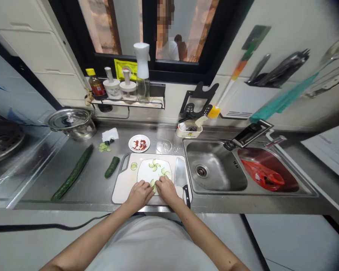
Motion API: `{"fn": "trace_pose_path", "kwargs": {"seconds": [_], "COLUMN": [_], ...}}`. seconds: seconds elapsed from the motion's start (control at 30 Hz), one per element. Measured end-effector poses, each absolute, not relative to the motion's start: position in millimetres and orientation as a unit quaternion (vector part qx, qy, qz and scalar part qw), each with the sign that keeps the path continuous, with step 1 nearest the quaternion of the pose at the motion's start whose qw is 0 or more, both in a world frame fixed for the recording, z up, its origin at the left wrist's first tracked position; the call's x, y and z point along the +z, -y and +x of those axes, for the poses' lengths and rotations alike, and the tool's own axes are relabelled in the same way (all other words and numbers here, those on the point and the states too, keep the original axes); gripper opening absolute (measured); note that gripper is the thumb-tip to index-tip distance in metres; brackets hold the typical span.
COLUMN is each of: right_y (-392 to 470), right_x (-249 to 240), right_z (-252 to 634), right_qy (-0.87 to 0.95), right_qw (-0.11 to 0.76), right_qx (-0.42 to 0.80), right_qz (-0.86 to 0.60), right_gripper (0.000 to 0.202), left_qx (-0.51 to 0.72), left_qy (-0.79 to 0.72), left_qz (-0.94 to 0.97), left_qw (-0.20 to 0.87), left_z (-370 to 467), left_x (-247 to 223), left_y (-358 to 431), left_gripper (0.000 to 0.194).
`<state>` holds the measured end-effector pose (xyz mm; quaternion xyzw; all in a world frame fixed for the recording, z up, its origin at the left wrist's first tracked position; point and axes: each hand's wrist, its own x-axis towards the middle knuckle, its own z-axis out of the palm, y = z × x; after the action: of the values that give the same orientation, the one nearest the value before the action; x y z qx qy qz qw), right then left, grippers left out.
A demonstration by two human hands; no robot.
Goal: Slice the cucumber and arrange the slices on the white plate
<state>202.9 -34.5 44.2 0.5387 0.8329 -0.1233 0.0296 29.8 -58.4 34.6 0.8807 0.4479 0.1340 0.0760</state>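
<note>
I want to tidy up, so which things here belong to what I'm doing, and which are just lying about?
Seemingly in use: cucumber slices, some at your left hand and right hand; white plate; cutting board; probably the knife and short cucumber.

Likely lying about: lidded pot, spray bottle, red bag.

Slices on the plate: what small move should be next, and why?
Probably, the left hand and right hand should spread the near slices into a fan: both hands' fingers are at them, and the far slices on the plate lie fanned.
</note>
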Motion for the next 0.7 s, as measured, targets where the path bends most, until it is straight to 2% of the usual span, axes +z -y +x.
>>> {"fn": "trace_pose_path", "kwargs": {"seconds": [0.23,0.7], "right_y": [37.2,44.0], "right_x": [43.5,45.8], "right_z": [205.4,206.1], "right_qy": [-0.853,-0.876], "right_qw": [0.03,0.029], "right_qx": [-0.095,-0.108], "right_qz": [0.512,0.47], "right_gripper": [0.022,0.018], "left_qx": [0.13,0.106], "left_qy": [-0.437,-0.442], "left_qz": [0.886,0.884], "left_qw": [0.085,0.105], "left_z": [25.4,23.2], "left_x": [33.0,37.5], "left_y": [57.7,60.7], "left_gripper": [0.025,0.029]}}
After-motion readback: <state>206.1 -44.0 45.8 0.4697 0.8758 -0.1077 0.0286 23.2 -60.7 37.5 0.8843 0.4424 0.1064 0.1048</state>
